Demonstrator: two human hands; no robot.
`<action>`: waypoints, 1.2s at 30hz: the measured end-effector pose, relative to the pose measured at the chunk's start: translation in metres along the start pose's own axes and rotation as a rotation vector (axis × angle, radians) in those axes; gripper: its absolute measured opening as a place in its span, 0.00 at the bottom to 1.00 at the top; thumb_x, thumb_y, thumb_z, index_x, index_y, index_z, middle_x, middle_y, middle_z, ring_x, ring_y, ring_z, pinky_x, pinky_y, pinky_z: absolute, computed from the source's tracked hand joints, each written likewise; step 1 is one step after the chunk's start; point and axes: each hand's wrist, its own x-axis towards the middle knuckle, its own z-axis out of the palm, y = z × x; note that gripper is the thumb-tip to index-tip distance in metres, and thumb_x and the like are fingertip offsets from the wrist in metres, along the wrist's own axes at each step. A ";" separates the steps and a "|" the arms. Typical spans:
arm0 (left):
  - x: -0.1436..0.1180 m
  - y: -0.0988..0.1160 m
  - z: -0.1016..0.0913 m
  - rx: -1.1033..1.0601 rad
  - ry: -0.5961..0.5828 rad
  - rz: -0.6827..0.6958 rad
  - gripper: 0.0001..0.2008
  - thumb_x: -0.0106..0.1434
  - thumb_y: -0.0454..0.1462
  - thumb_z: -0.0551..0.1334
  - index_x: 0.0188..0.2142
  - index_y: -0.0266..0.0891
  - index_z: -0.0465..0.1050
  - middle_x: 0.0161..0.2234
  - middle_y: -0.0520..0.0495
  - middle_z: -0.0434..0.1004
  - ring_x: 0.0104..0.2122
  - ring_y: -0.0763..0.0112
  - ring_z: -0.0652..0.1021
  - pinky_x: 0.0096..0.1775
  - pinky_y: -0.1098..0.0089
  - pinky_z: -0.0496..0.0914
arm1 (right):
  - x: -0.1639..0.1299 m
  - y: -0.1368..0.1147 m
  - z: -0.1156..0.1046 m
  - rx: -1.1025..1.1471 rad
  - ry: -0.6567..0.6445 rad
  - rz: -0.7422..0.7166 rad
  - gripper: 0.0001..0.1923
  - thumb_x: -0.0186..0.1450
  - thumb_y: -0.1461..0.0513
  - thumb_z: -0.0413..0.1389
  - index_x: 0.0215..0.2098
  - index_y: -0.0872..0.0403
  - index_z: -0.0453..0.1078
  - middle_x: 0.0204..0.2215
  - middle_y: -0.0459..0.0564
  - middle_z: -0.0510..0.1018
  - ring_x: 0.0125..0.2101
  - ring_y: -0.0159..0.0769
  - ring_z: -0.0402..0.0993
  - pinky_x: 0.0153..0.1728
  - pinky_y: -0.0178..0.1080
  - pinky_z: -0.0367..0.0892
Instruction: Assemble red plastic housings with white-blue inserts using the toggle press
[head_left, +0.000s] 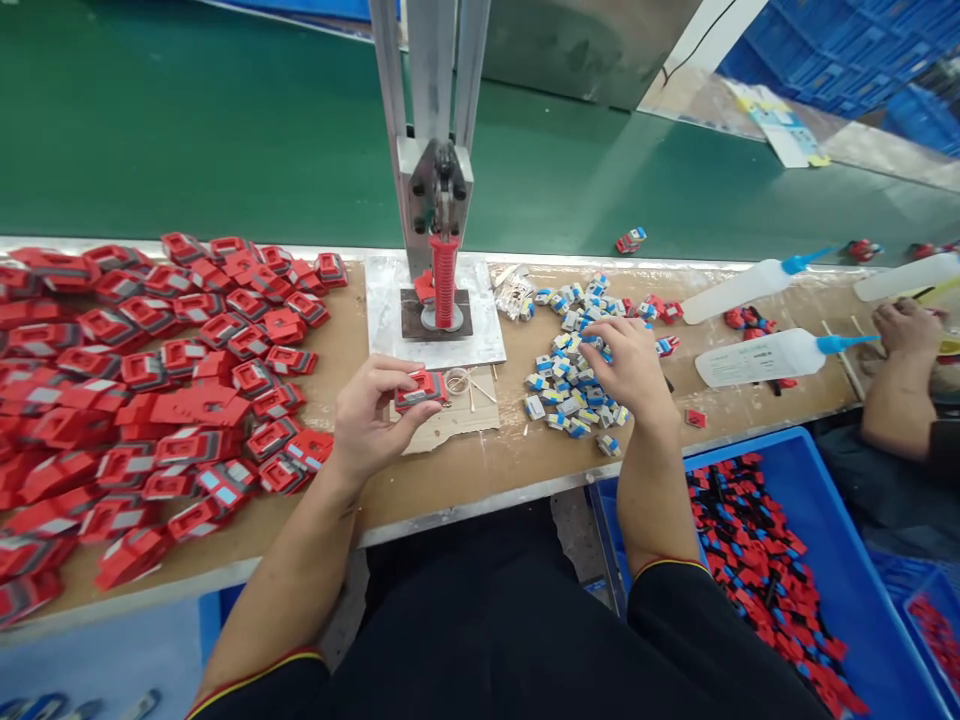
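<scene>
- Left hand (367, 415) has a red housing (421, 388) pinched between thumb and fingertips, held just above the surface (465, 470) in front of the press (439, 200). Fingers curled around it, not fully closed.
- Right hand (630, 370) is palm down on the blue-and-white clips (562, 390), fingers bent into the pile. Looks like it's picking one out, but I can't tell if anything is actually between the fingertips yet.
- My read on the step: housing ready, clip being fetched – so this is the pairing stage, before anything goes under the press. The next move needs one single clip teased out of a loose heap, then lined up with the housing's opening, which takes a fine pinch.
- Materials: housings are glossy moulded plastic, blocky, with a grey panel on one face. Clips are small, hard, boxy bits. The press has a red ribbed sleeve (444, 280) standing on a dull metal plate (480, 340).
- Big spread of red housings (150, 380) on my left, a blue bin (847, 560) of red-and-black parts by my right knee.
- Another person's hand (907, 330) rests at the far right, next to squeeze bottles (765, 355) with blue nozzles – not mine.
</scene>
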 end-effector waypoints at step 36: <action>-0.003 0.000 0.016 -0.247 0.064 -0.205 0.20 0.58 0.41 0.79 0.46 0.39 0.79 0.50 0.38 0.85 0.50 0.61 0.85 0.46 0.66 0.81 | 0.040 -0.100 -0.006 0.636 0.059 -0.413 0.19 0.79 0.52 0.48 0.50 0.48 0.78 0.31 0.48 0.79 0.31 0.37 0.72 0.34 0.42 0.66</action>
